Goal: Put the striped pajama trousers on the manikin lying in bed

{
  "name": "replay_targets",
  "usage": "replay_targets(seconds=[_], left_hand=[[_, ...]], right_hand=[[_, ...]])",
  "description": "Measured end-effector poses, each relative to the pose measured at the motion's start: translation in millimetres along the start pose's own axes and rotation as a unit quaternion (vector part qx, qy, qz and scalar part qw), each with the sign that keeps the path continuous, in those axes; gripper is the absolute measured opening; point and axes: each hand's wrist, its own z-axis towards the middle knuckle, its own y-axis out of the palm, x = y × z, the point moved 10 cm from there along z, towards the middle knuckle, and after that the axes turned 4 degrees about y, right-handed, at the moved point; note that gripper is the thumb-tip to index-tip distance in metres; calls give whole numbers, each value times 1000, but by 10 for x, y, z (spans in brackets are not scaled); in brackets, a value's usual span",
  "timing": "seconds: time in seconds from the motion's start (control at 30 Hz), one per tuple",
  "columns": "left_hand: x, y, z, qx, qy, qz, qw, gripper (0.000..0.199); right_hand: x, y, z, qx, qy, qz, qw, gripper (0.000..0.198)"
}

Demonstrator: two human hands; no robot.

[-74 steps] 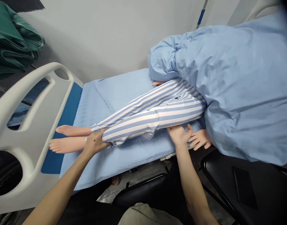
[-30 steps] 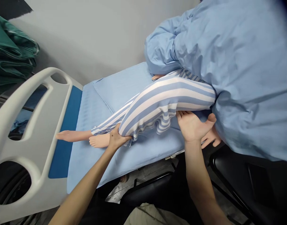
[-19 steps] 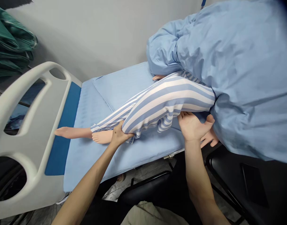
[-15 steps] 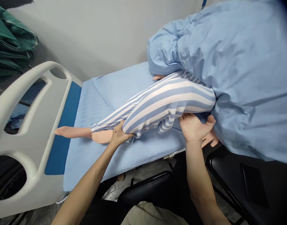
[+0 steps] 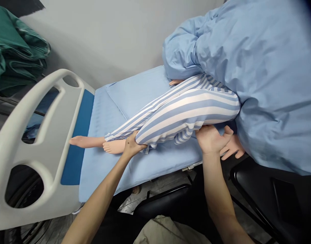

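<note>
A manikin's legs in blue-and-white striped trousers (image 5: 186, 108) lie on the bed, the nearer one bent at the knee. My left hand (image 5: 132, 145) is closed around the nearer lower leg, just above the bare foot (image 5: 114, 147). The farther foot (image 5: 86, 141) points toward the footboard. Palm up, my right hand (image 5: 210, 137) reaches under the nearer thigh with its thumb spread out; its fingertips are hidden beneath the cloth. A manikin hand (image 5: 233, 147) rests just right of my right wrist, and another one (image 5: 175, 82) shows beyond the legs.
Bulky light-blue fabric (image 5: 267, 84) covers the manikin's upper body. The bed has a blue sheet (image 5: 99, 176) and a grey-white footboard (image 5: 53, 135). Folded green cloth (image 5: 20, 51) is at the far left. Black chairs (image 5: 160, 200) stand by the near bedside, one holding a dark flat object (image 5: 287, 200).
The view has shifted slightly, so the bed and legs appear a little farther right. Both hands keep their places on the leg; my right fingers sit slightly deeper under the thigh.
</note>
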Motion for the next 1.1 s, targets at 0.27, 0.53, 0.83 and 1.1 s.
replay_targets(seconds=[0.27, 0.53, 0.83, 1.1], left_hand=[[-65, 13, -8, 16, -7, 18, 1000, 66], [-46, -12, 12, 5, 12, -5, 1000, 61], [-70, -84, -36, 8, 39, 4, 999, 59], [-111, -84, -97, -45, 41, 39, 997, 59]], right_hand=[[136, -466, 150, -8, -1, -115, 993, 17], [403, -1201, 264, 55, 48, -130, 989, 15], [371, -1306, 277, 78, 59, -91, 991, 20], [412, -1327, 282, 56, 62, -99, 992, 13]])
